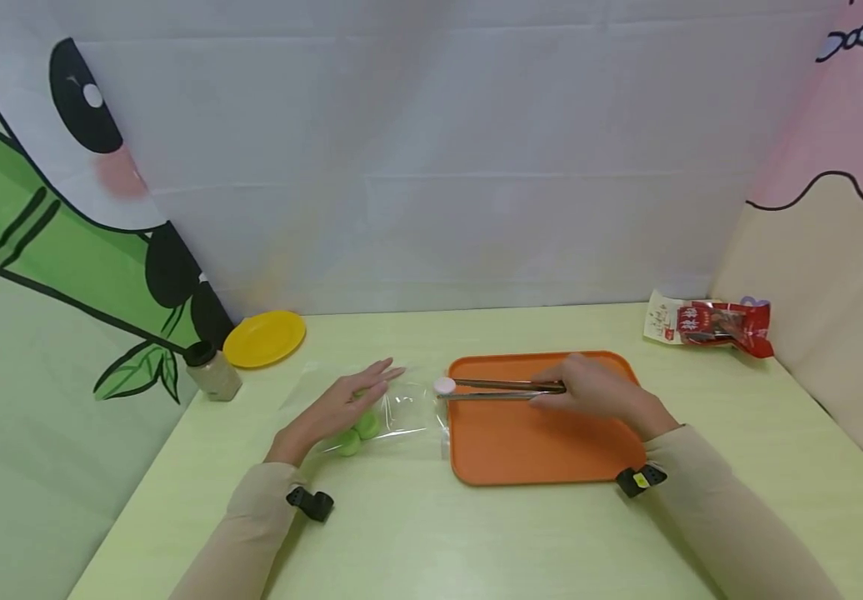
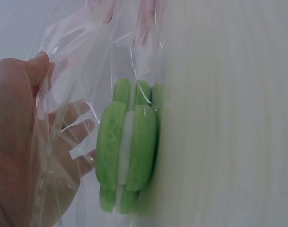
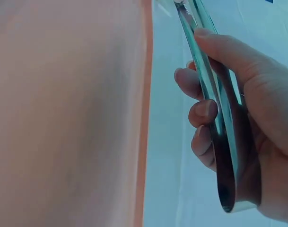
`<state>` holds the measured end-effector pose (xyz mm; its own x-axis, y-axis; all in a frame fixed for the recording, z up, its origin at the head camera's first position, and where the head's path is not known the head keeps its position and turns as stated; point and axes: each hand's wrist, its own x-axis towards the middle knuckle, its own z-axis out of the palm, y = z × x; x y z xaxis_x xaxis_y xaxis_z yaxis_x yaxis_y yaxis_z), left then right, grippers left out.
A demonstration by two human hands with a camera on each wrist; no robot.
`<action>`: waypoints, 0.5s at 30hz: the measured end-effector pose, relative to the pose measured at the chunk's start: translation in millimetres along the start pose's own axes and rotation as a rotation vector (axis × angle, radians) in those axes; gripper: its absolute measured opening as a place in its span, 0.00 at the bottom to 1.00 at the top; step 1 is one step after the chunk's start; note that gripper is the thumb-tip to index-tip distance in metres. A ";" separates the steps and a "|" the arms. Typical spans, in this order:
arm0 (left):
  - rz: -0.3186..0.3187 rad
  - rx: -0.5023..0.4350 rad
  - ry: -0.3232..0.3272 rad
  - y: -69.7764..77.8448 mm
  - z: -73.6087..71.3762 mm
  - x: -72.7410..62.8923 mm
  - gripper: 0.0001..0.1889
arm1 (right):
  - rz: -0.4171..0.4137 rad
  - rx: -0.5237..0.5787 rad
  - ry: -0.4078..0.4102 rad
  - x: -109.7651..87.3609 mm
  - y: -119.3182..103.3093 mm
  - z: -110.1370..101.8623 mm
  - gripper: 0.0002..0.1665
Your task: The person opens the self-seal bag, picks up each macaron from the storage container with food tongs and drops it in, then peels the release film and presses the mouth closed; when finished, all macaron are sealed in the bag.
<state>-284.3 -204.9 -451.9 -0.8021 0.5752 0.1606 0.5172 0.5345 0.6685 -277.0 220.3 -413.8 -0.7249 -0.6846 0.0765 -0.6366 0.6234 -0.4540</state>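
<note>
My left hand (image 1: 351,404) holds the film of a clear plastic bag (image 1: 409,412), its thumb on one side and fingers seen through the film in the left wrist view. Inside the bag are several green macarons (image 2: 127,146) with white filling. My right hand (image 1: 589,390) grips metal tongs (image 1: 502,390), thumb on one arm and fingers round the other. At the tongs' tips, beside the bag's right end, is a small pale pinkish-white round piece (image 1: 444,386). Under the right hand lies an orange tray (image 1: 536,450).
At the back left a yellow plate (image 1: 264,339) stands beside a jar (image 1: 214,375) with a dark lid. A red and white snack package (image 1: 712,323) lies at the back right. A printed cloth (image 1: 476,167) hangs behind the table.
</note>
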 end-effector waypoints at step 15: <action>0.013 0.001 0.004 -1.5 1.1 0.5 0.24 | -0.025 -0.089 -0.031 56.1 -39.9 22.9 0.05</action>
<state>-285.2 -204.6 -453.6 -0.7968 0.5792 0.1723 0.5276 0.5278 0.6657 -286.2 148.4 -411.7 -0.7010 -0.7108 0.0581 -0.6761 0.6365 -0.3712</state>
